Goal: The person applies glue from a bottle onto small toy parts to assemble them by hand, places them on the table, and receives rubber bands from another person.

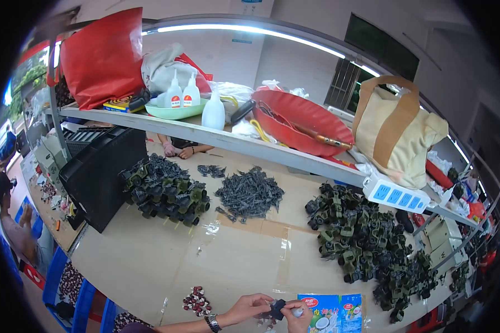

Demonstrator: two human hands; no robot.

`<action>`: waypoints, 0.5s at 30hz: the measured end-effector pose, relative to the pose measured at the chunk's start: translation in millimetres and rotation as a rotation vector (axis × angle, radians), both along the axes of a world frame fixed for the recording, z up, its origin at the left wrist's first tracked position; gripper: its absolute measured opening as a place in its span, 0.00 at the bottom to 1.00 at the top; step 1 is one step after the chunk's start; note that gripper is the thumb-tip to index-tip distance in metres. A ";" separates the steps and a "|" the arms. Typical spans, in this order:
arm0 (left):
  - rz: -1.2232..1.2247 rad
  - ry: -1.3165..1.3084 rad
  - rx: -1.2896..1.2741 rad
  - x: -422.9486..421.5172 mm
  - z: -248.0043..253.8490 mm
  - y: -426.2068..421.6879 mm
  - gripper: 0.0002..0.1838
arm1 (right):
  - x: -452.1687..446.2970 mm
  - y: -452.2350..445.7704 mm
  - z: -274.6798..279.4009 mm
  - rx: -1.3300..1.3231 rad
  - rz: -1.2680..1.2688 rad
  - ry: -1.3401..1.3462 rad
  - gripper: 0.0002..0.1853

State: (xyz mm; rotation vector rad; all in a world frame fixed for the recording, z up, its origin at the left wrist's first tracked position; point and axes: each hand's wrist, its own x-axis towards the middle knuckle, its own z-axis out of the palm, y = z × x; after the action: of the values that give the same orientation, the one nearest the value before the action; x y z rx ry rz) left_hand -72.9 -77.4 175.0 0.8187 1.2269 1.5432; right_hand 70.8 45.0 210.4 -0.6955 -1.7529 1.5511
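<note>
At the front edge of the table, my left hand (254, 305), with a metal watch (212, 322) on its wrist, pinches a small dark plastic part (276, 309). My right hand (298, 318) is closed close against that part, around a white object (298, 312) that looks like a small squeeze bottle; most of it is hidden by the fingers. Left of my hands lies a small pile of red and white pieces (196, 302). A few more such pieces show just below the hands. A blue printed coconut package (339, 312) lies flat beside my right hand.
Dark green toy vehicles (361, 238) are heaped on the right; another stack (166, 191) stands back left. Between them lies a pile of thin dark parts (250, 191). A loaded shelf (222, 133) crosses overhead. Blue bins (58, 286) stand lower left. Other people sit behind and left.
</note>
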 end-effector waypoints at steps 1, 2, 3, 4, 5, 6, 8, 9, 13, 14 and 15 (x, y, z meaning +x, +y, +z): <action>-0.023 -0.012 0.043 1.0 6.7 -2.0 0.17 | 0.0 -2.2 1.3 0.013 0.007 0.002 0.08; -0.015 -0.012 0.054 1.6 13.8 -3.0 0.17 | -1.0 -3.6 1.6 0.083 0.075 0.042 0.08; -0.019 -0.086 0.047 1.9 21.7 -5.0 0.16 | -2.5 -5.2 2.7 0.148 0.145 0.081 0.08; -0.019 -0.163 0.037 1.8 30.0 -7.8 0.16 | -4.3 -6.8 5.6 0.148 0.161 0.078 0.08; 0.002 -0.170 0.035 0.5 34.9 -10.1 0.16 | -6.8 -9.0 9.0 0.113 0.168 0.099 0.09; -0.029 -0.157 0.034 -1.5 38.5 -12.5 0.16 | -9.7 -12.3 12.0 0.075 0.175 0.120 0.09; -0.051 -0.149 0.029 -1.6 40.0 -19.4 0.16 | -11.0 -18.4 24.6 -0.124 0.174 0.136 0.10; -0.027 -0.134 0.024 -1.0 40.0 -21.4 0.16 | -11.2 -19.9 29.5 -0.312 0.151 0.156 0.10; 0.064 -0.150 -0.014 4.4 54.9 -29.6 0.17 | -21.1 -24.3 27.7 -0.446 0.199 0.388 0.11; 0.071 -0.155 -0.016 6.7 54.4 -30.6 0.17 | -23.1 -24.0 23.3 -0.489 0.220 0.450 0.11; 0.110 -0.146 -0.020 9.1 53.6 -31.3 0.17 | -23.8 -25.0 20.6 -0.533 0.238 0.513 0.11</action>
State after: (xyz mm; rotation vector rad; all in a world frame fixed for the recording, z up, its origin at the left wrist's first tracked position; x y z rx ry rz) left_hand -63.7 -108.7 228.6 0.6230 1.1945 1.6465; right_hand 47.0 20.0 231.0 -0.2829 -1.0746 2.1640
